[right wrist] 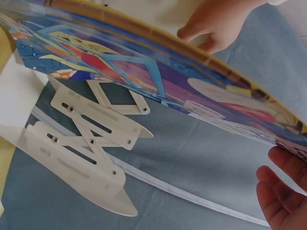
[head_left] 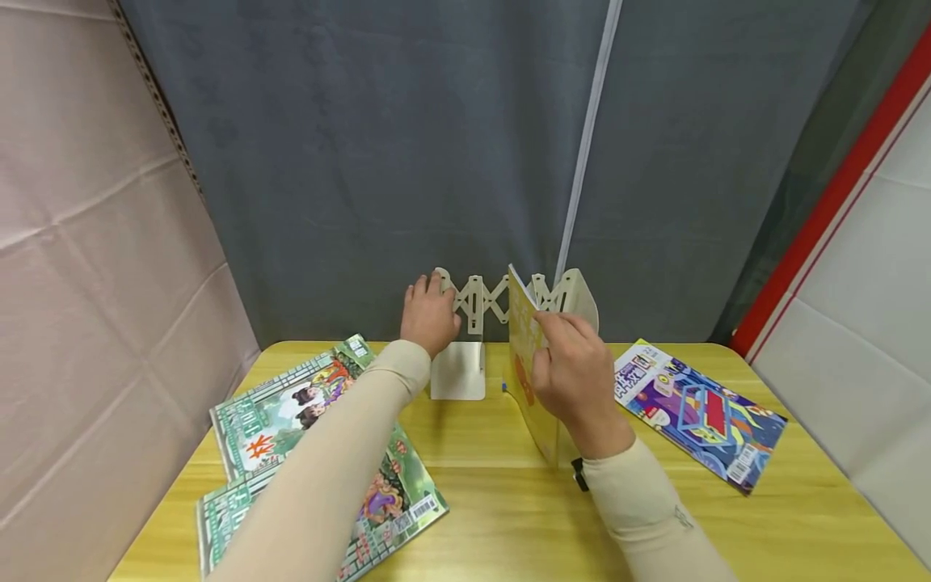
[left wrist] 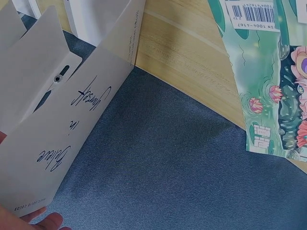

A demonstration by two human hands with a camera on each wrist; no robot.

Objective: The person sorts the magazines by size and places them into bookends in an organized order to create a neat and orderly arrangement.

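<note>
Magazines (head_left: 527, 356) number four, right hand (head_left: 580, 373) gripping one.

In the head view the light is bright and quite even, with its source out of view. On the wooden tabletop (head_left: 480, 509) the shadows are soft, and the white base plate (head_left: 458, 372) has a pale shine. The side walls (head_left: 94, 242) look stretched toward the edges. The left wrist view is dimmer and more bluish, yet the handwriting (left wrist: 91, 98) is readable. In the right wrist view, the near edge of the magazine (right wrist: 110, 67) is blurred.
</note>
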